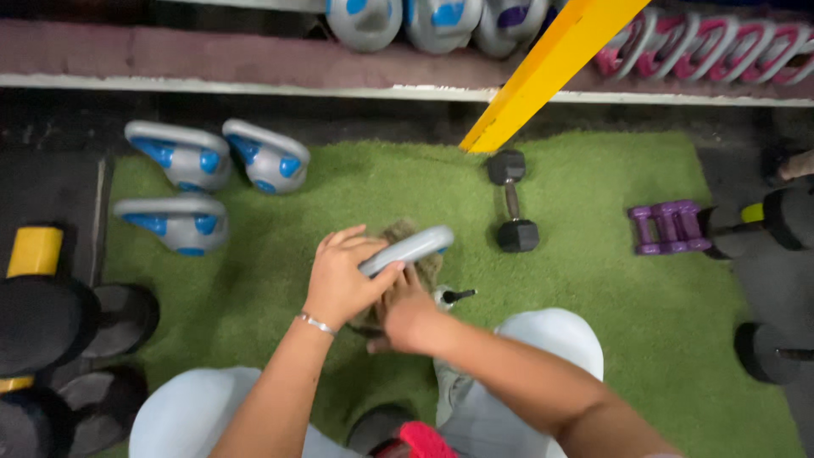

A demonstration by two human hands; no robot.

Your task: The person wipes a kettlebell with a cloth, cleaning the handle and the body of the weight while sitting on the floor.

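Three grey-and-blue kettlebells lie on the green turf mat at upper left; a fourth grey kettlebell sits under the two hands. One black hex dumbbell on the mat. One cluster of small purple dumbbells, exact number unclear. On the shelf: three grey kettlebells, partly cut off, and about five pink handles. One yellow beam. One spray bottle.
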